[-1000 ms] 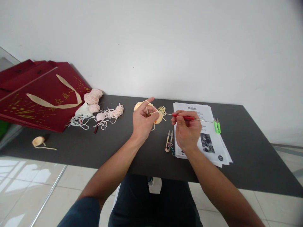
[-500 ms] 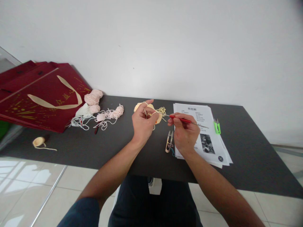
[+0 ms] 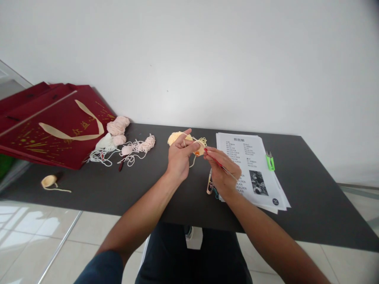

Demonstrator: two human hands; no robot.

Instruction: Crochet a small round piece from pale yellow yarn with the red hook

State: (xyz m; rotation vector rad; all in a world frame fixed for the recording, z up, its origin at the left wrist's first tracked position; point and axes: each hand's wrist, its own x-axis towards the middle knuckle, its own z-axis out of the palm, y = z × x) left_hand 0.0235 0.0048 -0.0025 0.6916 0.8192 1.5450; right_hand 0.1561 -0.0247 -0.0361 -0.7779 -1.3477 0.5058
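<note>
While my right hand (image 3: 224, 176) grips the red-handled hook (image 3: 218, 163) just right of frame centre, my left hand (image 3: 179, 157) holds cream yarn (image 3: 196, 140) beside it; from here I can't tell what its thumb pinches.

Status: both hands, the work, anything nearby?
Left hand holds cream crocheted yarn piece. Right hand grips slim red-handled metal hook, close to it. Nearby: pale-handled metal snips, partly hidden by right hand.

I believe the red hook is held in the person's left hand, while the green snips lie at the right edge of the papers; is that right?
Not quite: the head view shows the red hook in the right hand, not the left. The green snips do lie at the right edge of the papers.
</note>
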